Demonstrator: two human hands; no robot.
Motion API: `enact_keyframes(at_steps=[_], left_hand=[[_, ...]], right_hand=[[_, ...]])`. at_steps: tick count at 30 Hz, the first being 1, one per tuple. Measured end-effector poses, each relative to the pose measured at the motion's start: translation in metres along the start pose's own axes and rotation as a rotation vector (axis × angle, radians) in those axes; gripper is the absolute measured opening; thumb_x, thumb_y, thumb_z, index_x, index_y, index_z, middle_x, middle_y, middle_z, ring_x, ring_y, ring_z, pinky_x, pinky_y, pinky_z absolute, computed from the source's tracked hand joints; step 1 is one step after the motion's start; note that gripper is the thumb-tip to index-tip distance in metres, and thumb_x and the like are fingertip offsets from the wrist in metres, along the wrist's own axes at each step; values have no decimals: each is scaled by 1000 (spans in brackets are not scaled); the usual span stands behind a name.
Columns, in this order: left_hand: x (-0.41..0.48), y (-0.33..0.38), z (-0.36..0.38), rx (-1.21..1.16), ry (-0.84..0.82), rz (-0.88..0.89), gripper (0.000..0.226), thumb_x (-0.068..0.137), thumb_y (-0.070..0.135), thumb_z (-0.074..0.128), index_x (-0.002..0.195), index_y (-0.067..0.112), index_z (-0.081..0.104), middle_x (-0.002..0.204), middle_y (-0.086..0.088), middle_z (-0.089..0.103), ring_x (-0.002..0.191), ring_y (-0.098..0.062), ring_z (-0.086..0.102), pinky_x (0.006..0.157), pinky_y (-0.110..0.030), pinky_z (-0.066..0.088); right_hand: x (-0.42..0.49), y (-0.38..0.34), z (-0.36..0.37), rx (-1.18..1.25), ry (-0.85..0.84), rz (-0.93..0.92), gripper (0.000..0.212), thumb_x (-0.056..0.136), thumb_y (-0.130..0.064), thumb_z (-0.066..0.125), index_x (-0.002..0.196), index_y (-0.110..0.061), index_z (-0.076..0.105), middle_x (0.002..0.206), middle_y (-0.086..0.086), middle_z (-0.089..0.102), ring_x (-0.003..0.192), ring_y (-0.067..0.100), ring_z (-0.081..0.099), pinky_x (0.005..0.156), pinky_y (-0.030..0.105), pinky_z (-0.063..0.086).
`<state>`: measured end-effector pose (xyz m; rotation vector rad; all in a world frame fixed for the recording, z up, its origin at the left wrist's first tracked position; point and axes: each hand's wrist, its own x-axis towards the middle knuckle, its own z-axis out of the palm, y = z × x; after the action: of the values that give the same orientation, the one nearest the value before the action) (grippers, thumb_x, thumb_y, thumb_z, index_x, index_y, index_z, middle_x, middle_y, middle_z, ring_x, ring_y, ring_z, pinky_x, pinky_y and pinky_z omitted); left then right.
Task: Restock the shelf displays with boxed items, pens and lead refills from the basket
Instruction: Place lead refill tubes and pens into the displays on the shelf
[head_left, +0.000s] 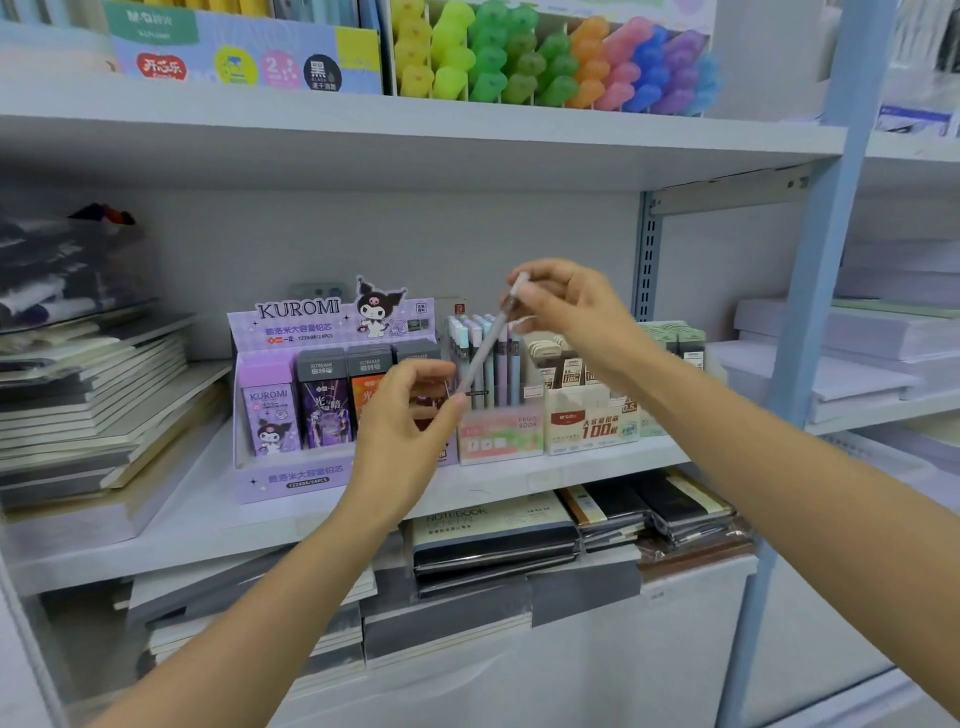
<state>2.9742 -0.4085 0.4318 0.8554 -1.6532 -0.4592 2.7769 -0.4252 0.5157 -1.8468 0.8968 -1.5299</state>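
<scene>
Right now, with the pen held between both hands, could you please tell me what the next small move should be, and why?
Probably let the left hand release and have the right hand tip the pen upright over the pink pen display. Both hands pinch its ends, it slants in front of that display, and the pens there stand upright.

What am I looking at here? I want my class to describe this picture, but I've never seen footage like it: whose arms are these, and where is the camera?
No machine here: a person wears a camera on the head, looking forward and down, so the arms are their own. The left hand pinches the lower end of a slim grey pen, the right hand its upper end. Behind, on the white shelf, stand a purple Kuromi display, a pen box and a lead refill box.
</scene>
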Motion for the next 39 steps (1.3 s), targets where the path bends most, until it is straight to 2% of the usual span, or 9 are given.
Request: enact_keyframes(at_steps=[3,6,8,18,25,32,35,37,39], left_hand=[[-2,-8,-1,417,-72,214,46,92,18,62,136,22,51,145,10,45,135,-9,36,114,-32,29],[-4,-17,5,696,-250,266,62,97,24,52,153,25,23,159,12,18,148,-9,6,117,-32,9],[-5,-22,8,771,-272,264,62,99,24,48,153,25,19,160,12,15,149,-10,2,117,-33,7],[-5,-31,9,748,-250,322,64,94,19,54,152,19,26,159,6,22,148,-14,12,115,-31,12],[-5,-37,8,766,-258,330,68,94,23,52,154,22,18,161,9,15,148,-11,7,114,-28,6],[-8,-31,5,767,-265,337,68,97,26,49,155,24,13,162,10,7,149,-11,0,114,-27,1],[-25,-26,8,718,-165,364,58,91,13,57,146,14,39,156,-4,29,144,-22,23,115,-32,15],[-52,-34,17,625,-60,409,42,83,1,60,124,7,58,131,-12,53,122,-28,47,101,-36,34],[-90,-53,34,583,-52,412,33,77,-3,59,108,7,62,109,-10,59,101,-27,52,84,-36,39]], right_hand=[[12,-4,-15,-183,151,-62,16,98,-7,50,111,-6,60,101,14,69,89,17,69,75,21,56],[16,10,-10,-337,136,-47,17,99,-6,50,112,-3,60,102,16,67,85,15,68,74,21,57],[16,24,0,-402,109,-47,16,99,-7,50,110,-4,61,101,14,67,85,17,68,75,20,56],[26,38,-2,-543,-68,-40,16,101,-11,48,111,-5,59,105,12,68,86,18,69,77,25,58],[25,51,13,-420,37,-74,15,96,-10,56,110,-17,57,96,5,67,79,10,67,69,20,56],[17,57,18,-804,72,-135,33,94,-17,62,127,-14,62,104,3,54,91,12,52,81,14,40],[-9,48,19,-733,111,-234,30,95,-17,59,125,-11,62,107,6,60,95,16,57,87,27,48],[-42,52,24,-628,88,-314,20,96,-15,56,111,-8,67,96,2,66,84,13,61,75,25,51],[-85,70,33,-525,25,-292,15,97,-14,54,97,-9,68,78,-5,65,69,7,61,65,23,49]])
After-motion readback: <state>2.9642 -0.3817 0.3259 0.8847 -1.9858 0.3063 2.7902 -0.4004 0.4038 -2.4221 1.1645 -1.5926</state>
